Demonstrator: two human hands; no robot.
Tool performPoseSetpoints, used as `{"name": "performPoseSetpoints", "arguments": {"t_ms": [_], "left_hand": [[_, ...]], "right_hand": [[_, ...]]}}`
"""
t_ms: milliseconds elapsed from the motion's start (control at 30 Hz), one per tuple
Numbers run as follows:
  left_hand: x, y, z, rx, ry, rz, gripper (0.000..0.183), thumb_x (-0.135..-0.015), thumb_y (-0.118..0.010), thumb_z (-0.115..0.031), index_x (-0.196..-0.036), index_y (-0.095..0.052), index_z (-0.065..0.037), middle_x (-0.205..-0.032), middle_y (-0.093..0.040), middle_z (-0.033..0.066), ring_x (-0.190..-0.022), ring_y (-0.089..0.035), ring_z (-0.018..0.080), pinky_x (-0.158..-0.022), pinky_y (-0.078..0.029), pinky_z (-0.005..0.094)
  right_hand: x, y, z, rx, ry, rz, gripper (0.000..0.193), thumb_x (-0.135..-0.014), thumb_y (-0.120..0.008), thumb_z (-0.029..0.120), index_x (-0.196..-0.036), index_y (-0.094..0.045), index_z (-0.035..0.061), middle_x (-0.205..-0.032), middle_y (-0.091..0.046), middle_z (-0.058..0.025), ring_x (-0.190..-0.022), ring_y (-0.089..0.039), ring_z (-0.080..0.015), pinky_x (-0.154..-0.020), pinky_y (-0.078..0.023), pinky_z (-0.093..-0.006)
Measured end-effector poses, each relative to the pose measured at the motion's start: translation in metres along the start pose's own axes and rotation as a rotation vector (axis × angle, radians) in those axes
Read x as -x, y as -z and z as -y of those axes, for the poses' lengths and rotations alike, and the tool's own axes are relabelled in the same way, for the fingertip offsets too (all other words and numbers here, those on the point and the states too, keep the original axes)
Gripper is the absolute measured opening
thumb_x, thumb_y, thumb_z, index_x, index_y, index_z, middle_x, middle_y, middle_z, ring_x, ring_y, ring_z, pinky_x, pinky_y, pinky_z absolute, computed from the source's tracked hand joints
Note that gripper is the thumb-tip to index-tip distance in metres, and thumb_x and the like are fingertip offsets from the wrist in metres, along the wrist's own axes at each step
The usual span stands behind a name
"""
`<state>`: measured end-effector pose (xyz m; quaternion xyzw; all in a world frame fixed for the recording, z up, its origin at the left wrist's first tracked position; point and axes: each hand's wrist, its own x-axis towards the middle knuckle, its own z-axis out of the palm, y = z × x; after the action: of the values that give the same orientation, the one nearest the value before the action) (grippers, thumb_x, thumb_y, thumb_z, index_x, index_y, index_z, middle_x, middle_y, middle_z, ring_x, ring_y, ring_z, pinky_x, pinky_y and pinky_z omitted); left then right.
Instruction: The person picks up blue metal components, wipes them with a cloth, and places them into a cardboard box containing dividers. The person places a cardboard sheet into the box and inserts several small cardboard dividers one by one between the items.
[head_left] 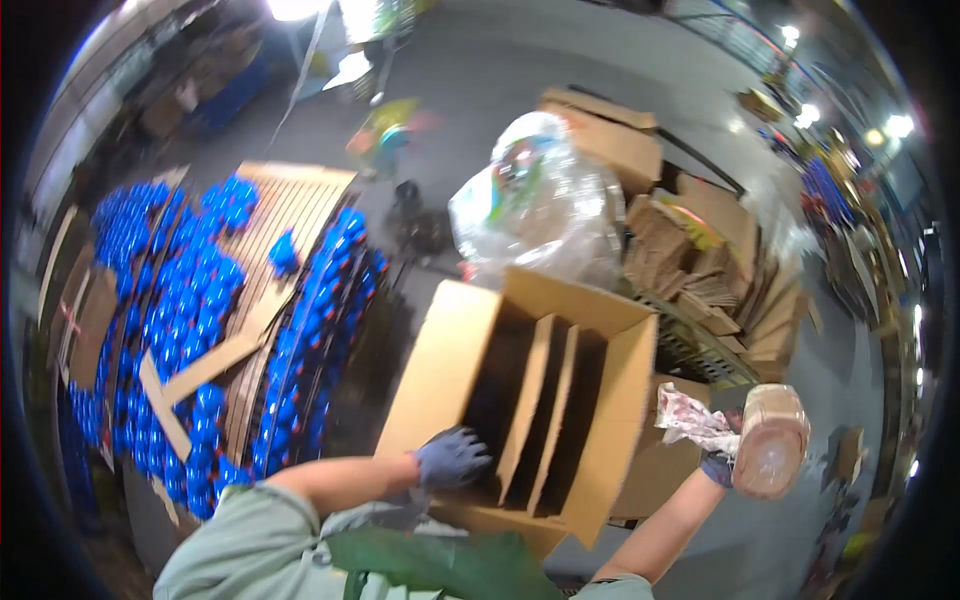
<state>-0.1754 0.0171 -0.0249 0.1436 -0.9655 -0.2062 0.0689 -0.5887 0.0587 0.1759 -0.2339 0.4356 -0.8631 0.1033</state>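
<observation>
An open cardboard box (610,395) stands in front of me with its flaps spread. Upright cardboard dividers (527,410) split its dark inside. My left hand (452,458), in a grey-blue glove, is at the near left edge of the box, fingers stretched out toward the inside and holding nothing. Out to the right of the box, my gloved right hand (718,467) grips a rounded, brownish translucent container (770,445); most of its fingers are hidden. A crumpled white-and-pink cloth or wrapper (692,418) hangs beside that hand, and I cannot tell whether it is attached to the container.
Many blue round-topped items (190,310) stand in rows at left, with cardboard strips (210,368) lying over them. Beyond the box sits a clear plastic bag (550,215). Flattened cardboard (690,260) fills a green crate (700,345) at right.
</observation>
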Motion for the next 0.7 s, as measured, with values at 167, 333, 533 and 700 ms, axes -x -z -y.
{"name": "performPoseSetpoints", "arguments": {"t_ms": [167, 333, 533, 700], "left_hand": [[0.031, 0.023, 0.017, 0.245, -0.117, -0.152, 0.025, -0.084, -0.062, -0.026, -0.102, -0.064, -0.009, -0.109, -0.065, 0.0111, -0.102, -0.061, 0.0304, -0.097, -0.047, 0.0433], [0.132, 0.059, 0.100, 0.443, -0.128, -0.320, 0.038, -0.087, -0.063, -0.027, -0.118, -0.063, -0.005, -0.121, -0.061, 0.0168, -0.113, -0.057, 0.0362, -0.101, -0.045, 0.0470], [0.262, 0.133, 0.267, 0.252, 0.460, -0.510, 0.032, -0.078, -0.068, -0.016, -0.110, -0.066, -0.009, -0.112, -0.066, 0.0149, -0.105, -0.061, 0.0359, -0.093, -0.049, 0.0451], [0.319, 0.221, 0.459, -0.519, 0.665, -0.210, 0.073, -0.080, -0.069, -0.024, -0.148, -0.042, -0.023, -0.154, -0.039, 0.0108, -0.145, -0.030, 0.0338, -0.119, -0.019, 0.0561]], "right_hand": [[0.142, -0.112, -0.004, 0.397, 0.078, 0.301, 0.021, -0.094, -0.055, 0.014, -0.111, -0.062, 0.0022, -0.105, -0.065, -0.0085, -0.101, -0.061, -0.0253, -0.094, -0.047, -0.0388], [0.244, -0.213, -0.014, 0.670, 0.179, 0.593, 0.025, -0.096, -0.053, 0.014, -0.115, -0.061, 0.0016, -0.109, -0.064, -0.0095, -0.106, -0.059, -0.0261, -0.098, -0.045, -0.0396], [0.310, -0.334, -0.067, 0.744, 0.231, 0.918, 0.028, -0.097, -0.050, 0.013, -0.121, -0.059, 0.0009, -0.114, -0.064, -0.0107, -0.112, -0.058, -0.0271, -0.103, -0.042, -0.0405], [0.345, -0.414, -0.131, 0.714, 0.279, 1.156, 0.032, -0.098, -0.047, 0.013, -0.125, -0.058, 0.0002, -0.118, -0.063, -0.0117, -0.117, -0.056, -0.0279, -0.107, -0.039, -0.0412]]}}
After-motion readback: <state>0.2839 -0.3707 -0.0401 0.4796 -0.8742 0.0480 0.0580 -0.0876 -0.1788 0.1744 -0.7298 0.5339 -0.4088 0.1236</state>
